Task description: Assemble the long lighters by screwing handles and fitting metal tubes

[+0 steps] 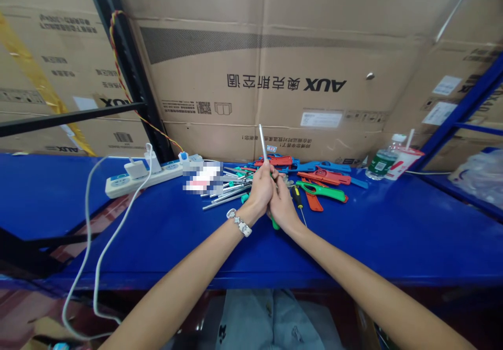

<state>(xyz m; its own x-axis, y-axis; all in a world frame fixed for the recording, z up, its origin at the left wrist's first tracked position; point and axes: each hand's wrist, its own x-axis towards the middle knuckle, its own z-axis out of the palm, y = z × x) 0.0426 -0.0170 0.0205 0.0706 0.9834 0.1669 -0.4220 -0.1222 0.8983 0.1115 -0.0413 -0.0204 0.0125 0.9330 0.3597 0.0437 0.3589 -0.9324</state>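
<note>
My left hand (pixel 261 187) and my right hand (pixel 282 203) are pressed together over the middle of the blue shelf. Both are closed around a long-nosed lighter, whose silver metal tube (pixel 263 143) points up and away from me. A bit of its green handle shows below my right hand; the rest is hidden by my fingers. To the left of my hands lies a pile of metal tubes (pixel 226 199) with small green parts. On the right are red lighter handles (pixel 326 177), a green lighter handle (pixel 324 190) and a black-and-yellow screwdriver (pixel 297 197).
A white power strip (pixel 145 178) with plugs and cables lies at the left of the blue shelf (pixel 373 245). At the right stand a green-labelled bottle (pixel 380 162) and a cup with a straw (pixel 404 162). Large cardboard boxes (pixel 220 46) form the back, between metal posts.
</note>
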